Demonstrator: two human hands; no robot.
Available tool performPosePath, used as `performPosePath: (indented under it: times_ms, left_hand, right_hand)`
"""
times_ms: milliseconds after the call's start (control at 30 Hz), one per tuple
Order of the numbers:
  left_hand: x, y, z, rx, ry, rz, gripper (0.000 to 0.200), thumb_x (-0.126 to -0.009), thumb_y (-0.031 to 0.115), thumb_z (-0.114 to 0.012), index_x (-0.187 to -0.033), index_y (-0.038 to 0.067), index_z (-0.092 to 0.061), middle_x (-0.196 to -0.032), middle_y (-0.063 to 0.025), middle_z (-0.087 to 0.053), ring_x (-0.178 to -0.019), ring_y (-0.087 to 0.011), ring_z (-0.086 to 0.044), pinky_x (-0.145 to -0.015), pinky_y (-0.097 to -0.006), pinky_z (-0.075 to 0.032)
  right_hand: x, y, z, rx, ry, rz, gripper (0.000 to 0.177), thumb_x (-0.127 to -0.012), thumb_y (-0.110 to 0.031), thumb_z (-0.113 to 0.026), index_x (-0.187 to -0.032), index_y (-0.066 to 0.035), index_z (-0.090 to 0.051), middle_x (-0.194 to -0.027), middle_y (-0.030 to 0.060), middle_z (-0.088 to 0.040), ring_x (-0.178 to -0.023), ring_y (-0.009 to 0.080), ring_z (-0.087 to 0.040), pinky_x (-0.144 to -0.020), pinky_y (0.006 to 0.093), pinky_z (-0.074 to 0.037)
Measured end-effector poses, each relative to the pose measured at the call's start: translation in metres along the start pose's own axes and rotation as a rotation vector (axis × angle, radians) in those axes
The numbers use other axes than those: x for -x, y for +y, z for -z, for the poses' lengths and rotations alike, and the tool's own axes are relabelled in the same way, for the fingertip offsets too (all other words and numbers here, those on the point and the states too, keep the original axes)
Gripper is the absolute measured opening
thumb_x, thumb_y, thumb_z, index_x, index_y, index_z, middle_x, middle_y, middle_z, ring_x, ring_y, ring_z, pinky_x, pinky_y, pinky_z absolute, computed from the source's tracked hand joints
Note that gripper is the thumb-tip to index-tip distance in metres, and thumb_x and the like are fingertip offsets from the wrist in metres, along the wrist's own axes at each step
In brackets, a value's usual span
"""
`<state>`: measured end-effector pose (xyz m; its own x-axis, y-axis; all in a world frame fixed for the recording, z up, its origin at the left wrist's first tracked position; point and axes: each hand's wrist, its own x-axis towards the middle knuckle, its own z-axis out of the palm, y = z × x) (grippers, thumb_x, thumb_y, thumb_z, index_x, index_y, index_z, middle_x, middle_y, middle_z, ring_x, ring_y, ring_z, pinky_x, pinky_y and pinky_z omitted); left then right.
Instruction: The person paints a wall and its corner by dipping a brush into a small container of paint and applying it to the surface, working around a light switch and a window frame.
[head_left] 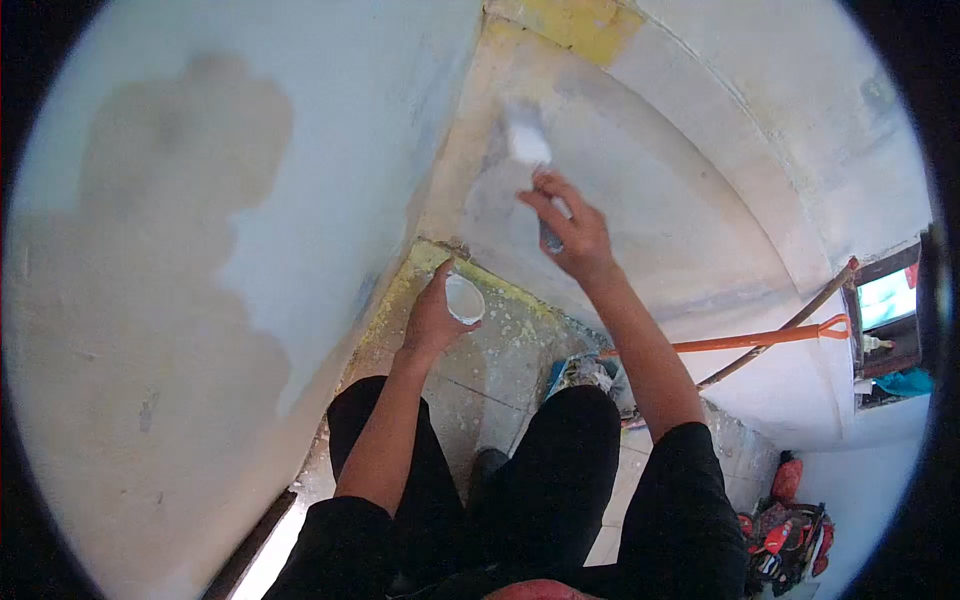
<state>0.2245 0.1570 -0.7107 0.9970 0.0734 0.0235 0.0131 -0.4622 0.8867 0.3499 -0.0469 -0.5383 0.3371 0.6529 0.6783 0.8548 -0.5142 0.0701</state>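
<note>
My right hand [575,225] is raised in front of the wall panel [640,180], its fingers closed round the handle of a paintbrush [528,145]. The white head of the brush points up at the panel, and its far end is smeared by motion. Lower and to the left, my left hand [433,318] is wrapped round a small white tub [465,299]. The tub's round opening faces up toward me, and its inside looks white.
A pale blue wall [360,110] with my shadow stands close on the left. Paint spots cover the tiled floor [480,370] below. An orange-handled tool [740,340] crosses a wooden stick [790,325] at right. Red and dark items [785,535] lie at lower right.
</note>
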Motion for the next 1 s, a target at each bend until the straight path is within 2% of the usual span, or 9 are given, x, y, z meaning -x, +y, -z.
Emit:
performPosePath:
  times_ms: [167,267,367,433,500,700,800,933,1000]
  left_hand:
    - [0.002,0.003,0.001,0.002,-0.003,0.002,0.126,-0.062,0.017,-0.105,-0.166,0.011,-0.033,-0.139,-0.0255,-0.068,-0.131,-0.0428,-0.066,-0.111,-0.0497,-0.055]
    - [0.004,0.006,0.002,0.015,-0.021,0.018,0.126,-0.062,0.016,-0.105,-0.166,0.011,-0.033,-0.14,-0.0252,-0.068,-0.132,-0.0426,-0.066,-0.111,-0.0495,-0.054]
    - [0.004,0.008,0.004,-0.02,0.001,0.017,0.126,-0.062,0.015,-0.104,-0.166,0.011,-0.034,-0.14,-0.0247,-0.068,-0.132,-0.0425,-0.065,-0.112,-0.0495,-0.053]
    - [0.002,0.005,0.003,0.018,-0.024,0.047,0.125,-0.062,0.015,-0.104,-0.166,0.011,-0.034,-0.141,-0.0243,-0.067,-0.132,-0.0426,-0.065,-0.112,-0.0495,-0.053]
    - [0.002,0.001,0.0,0.012,0.005,0.017,0.127,-0.06,0.017,-0.106,-0.166,0.012,-0.035,-0.141,-0.024,-0.068,-0.132,-0.0418,-0.066,-0.112,-0.0491,-0.053]
    - [0.007,0.004,0.011,0.036,-0.007,0.032,0.123,-0.061,0.017,-0.105,-0.164,0.011,-0.038,-0.141,-0.0232,-0.068,-0.132,-0.0408,-0.066,-0.112,-0.0484,-0.054]
    - [0.016,0.018,0.032,0.067,0.073,0.076,0.12,-0.062,0.015,-0.104,-0.163,0.009,-0.039,-0.142,-0.0236,-0.067,-0.132,-0.0409,-0.066,-0.112,-0.0479,-0.054]
    - [0.023,0.008,0.033,0.052,0.255,0.052,0.119,-0.06,0.016,-0.106,-0.161,0.013,-0.042,-0.133,-0.0199,-0.073,-0.124,-0.0374,-0.072,-0.109,-0.0479,-0.056]
    - [0.025,0.007,0.035,0.015,0.254,0.079,0.119,-0.06,0.016,-0.106,-0.161,0.013,-0.042,-0.133,-0.0198,-0.073,-0.124,-0.0372,-0.072,-0.108,-0.0479,-0.057]
  right_hand:
    - [0.013,-0.008,-0.02,-0.186,-0.352,-0.169,0.059,-0.07,0.014,-0.077,-0.121,-0.017,-0.076,-0.125,0.0073,-0.072,-0.127,0.0287,-0.072,-0.089,0.0454,-0.066]
    - [-0.008,0.001,-0.01,-0.254,-0.211,-0.202,0.055,-0.073,0.014,-0.078,-0.119,-0.014,-0.077,-0.124,0.0091,-0.073,-0.126,0.0308,-0.072,-0.09,0.0443,-0.066]
    - [-0.046,-0.003,0.017,-0.128,0.019,-0.061,0.061,-0.072,0.008,-0.076,-0.128,-0.017,-0.074,-0.133,0.0089,-0.071,-0.121,0.03,-0.074,-0.092,0.0438,-0.067]
    - [-0.058,-0.002,0.014,-0.041,0.359,0.11,0.058,-0.074,0.009,-0.076,-0.126,-0.018,-0.077,-0.131,0.0126,-0.073,-0.124,0.0332,-0.074,-0.096,0.0436,-0.067]
    - [-0.049,-0.01,0.008,-0.031,0.346,0.097,0.056,-0.078,0.01,-0.076,-0.127,-0.017,-0.078,-0.127,0.0153,-0.074,-0.127,0.0357,-0.073,-0.099,0.0425,-0.066]
    - [0.045,-0.009,-0.102,-0.199,-0.162,-0.051,0.055,-0.078,-0.001,-0.082,-0.129,-0.018,-0.075,-0.141,0.0108,-0.066,-0.134,0.0305,-0.068,-0.094,0.0439,-0.066]
    - [0.077,-0.017,-0.154,-0.294,-0.401,-0.189,0.05,-0.078,0.0,-0.079,-0.126,-0.016,-0.074,-0.137,0.0087,-0.066,-0.129,0.0303,-0.069,-0.095,0.045,-0.064]
    - [0.115,-0.011,-0.216,-0.42,-0.471,-0.272,0.048,-0.081,0.003,-0.075,-0.125,-0.014,-0.072,-0.13,0.0102,-0.067,-0.122,0.0342,-0.07,-0.097,0.0471,-0.062]
    - [0.131,-0.005,-0.242,-0.497,-0.51,-0.371,0.041,-0.087,0.008,-0.069,-0.124,-0.01,-0.074,-0.121,0.0131,-0.07,-0.107,0.0385,-0.072,-0.093,0.046,-0.062]
